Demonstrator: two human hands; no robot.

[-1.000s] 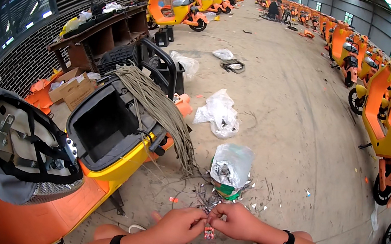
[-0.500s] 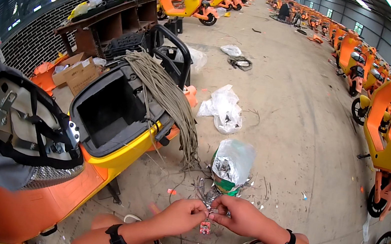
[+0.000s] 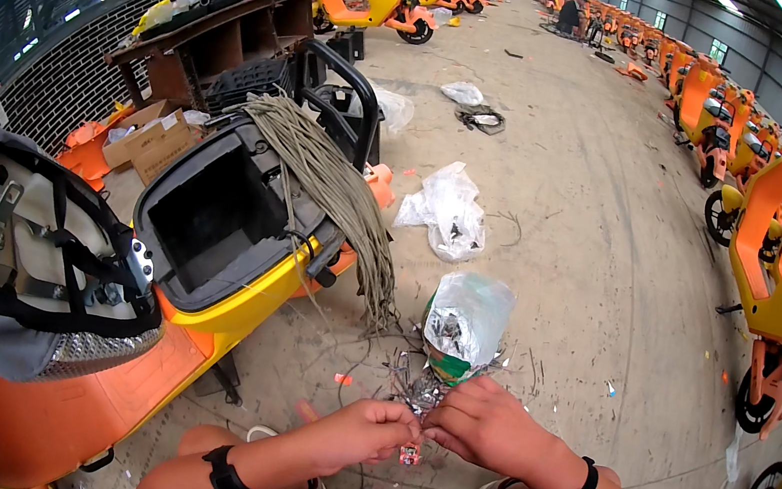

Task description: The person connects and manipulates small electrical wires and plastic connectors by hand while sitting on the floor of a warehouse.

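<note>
Low in the middle of the view, my left hand (image 3: 360,438) has its fingers closed in a pinch at the top of a small red part (image 3: 409,453), its exact kind too small to make out. My right hand (image 3: 493,424) bends in from the other side, fingertips pressed together and touching near my left fingertips. Whatever its fingers grip is hidden behind them. Beyond my hands stands a whitish and green bag (image 3: 466,322) with silvery scrap inside. Cut wires and bits of scrap (image 3: 413,381) lie on the floor before it.
At left stands a yellow and orange scooter (image 3: 250,309) with an open storage bin (image 3: 213,218), an upturned seat (image 3: 44,264) and a bundle of cords (image 3: 326,174) over its rear. White plastic bags (image 3: 447,210) lie ahead. Rows of scooters (image 3: 763,260) line the right side.
My right hand has turned and shifted slightly, its back now facing up and its fingers lower. The red part sits closer under my fingertips, partly covered.
</note>
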